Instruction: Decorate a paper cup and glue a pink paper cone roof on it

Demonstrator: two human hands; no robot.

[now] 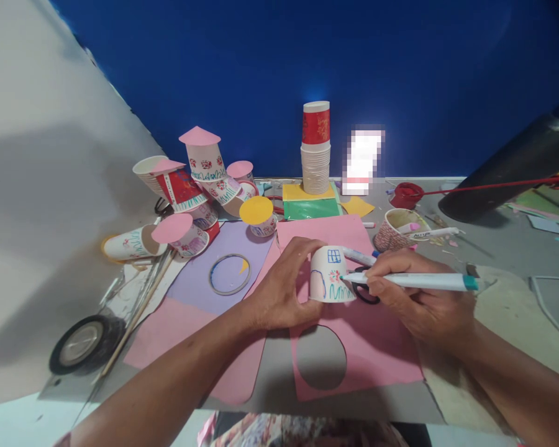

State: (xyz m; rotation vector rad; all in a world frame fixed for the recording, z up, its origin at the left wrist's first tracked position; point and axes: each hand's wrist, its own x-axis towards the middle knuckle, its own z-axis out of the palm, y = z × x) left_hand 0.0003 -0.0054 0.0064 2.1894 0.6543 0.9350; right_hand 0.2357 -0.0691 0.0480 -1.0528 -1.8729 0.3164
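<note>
My left hand (284, 288) is closed around the left side of an upside-down paper cup (331, 276). Drawn on the cup are a blue window, a blue-outlined pink door, a small red flower and green grass strokes. A white marker (414, 281) with a teal end is pinched in my right hand (423, 304). Its tip points at the flower and appears to touch the cup. Behind the cup lie another marker (358, 256) and black-handled scissors (368, 295), both partly hidden. Pink paper (382, 360) with a round hole lies beneath.
Decorated cups with paper roofs (205, 155) crowd the left back. A tall cup stack (315, 167) stands near the blue wall. Around me are a tape ring (230, 255), purple paper (198, 279), a patterned cup (386, 233) and a dark cylinder (503, 171).
</note>
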